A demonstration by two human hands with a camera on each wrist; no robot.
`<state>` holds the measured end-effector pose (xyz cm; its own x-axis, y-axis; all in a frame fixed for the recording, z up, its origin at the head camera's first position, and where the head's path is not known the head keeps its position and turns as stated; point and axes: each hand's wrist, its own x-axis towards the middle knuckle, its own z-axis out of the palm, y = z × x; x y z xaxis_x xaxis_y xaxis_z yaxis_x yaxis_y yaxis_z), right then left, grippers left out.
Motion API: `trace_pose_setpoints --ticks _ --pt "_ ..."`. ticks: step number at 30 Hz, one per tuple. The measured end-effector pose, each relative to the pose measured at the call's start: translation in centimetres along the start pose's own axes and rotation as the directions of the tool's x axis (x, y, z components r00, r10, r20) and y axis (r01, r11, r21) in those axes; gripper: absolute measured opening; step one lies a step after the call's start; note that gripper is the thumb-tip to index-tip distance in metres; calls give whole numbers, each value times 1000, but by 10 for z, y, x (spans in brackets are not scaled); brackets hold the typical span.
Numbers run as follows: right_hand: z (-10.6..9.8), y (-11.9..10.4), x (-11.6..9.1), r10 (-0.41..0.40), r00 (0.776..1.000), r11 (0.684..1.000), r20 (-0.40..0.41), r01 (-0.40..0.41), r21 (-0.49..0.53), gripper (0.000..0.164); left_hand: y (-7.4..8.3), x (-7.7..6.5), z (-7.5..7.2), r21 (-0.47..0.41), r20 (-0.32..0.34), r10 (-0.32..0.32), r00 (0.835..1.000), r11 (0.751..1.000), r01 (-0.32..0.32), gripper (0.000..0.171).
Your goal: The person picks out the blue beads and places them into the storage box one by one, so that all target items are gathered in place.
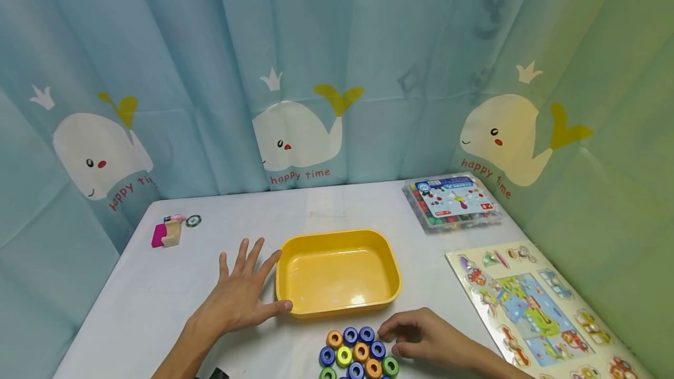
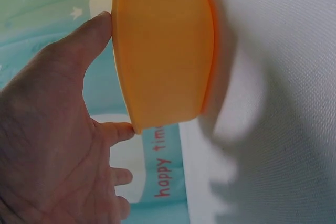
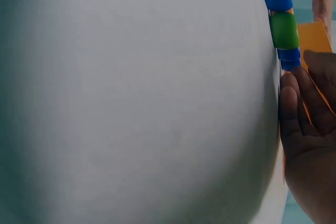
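Toy pieces: far out on the left of the bench (image 1: 131,309), beyond the yellow tray (image 1: 337,274), a magenta block (image 1: 158,236) sits right against a cream piece (image 1: 172,234).
Chip: just to their right, a round green-and-white chip (image 1: 193,221) lies flat, also left of and beyond the tray.
Left hand (image 1: 239,297): here it is at the tray's left end, fingers spread wide, index fingertip and thumb touching the rim, the other fingers clear of it.
Yellow tray: upright, mid-bench, its long side facing the person.
Rings (image 1: 356,354): a tight cluster on the near side of the tray, blue, orange, yellow and green, most lying flat with holes up.
Right hand (image 1: 429,338): right beside the cluster, near the tray's closest right corner, fingers loosely bent; whether they touch a ring, you cannot tell.
Clear box (image 1: 453,203): labelled lid up, right of and beyond the tray.
Picture board (image 1: 542,309): flat, right of the tray, crowded with animals and vehicles.
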<state>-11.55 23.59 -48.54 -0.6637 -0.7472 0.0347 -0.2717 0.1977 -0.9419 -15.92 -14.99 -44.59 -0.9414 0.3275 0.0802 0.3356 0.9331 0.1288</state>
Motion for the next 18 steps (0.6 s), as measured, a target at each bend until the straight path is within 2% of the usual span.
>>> trace_pose_setpoints --ticks 6,18 --pt "0 -1 6 44 999 998 26 -43 -47 28 0 -1 -1 2 -1 2 1000 1000 -2 98" --pt "0 -6 12 18 999 992 45 -12 -124 27 2 -1 -1 -11 41 -31 999 999 31 99"
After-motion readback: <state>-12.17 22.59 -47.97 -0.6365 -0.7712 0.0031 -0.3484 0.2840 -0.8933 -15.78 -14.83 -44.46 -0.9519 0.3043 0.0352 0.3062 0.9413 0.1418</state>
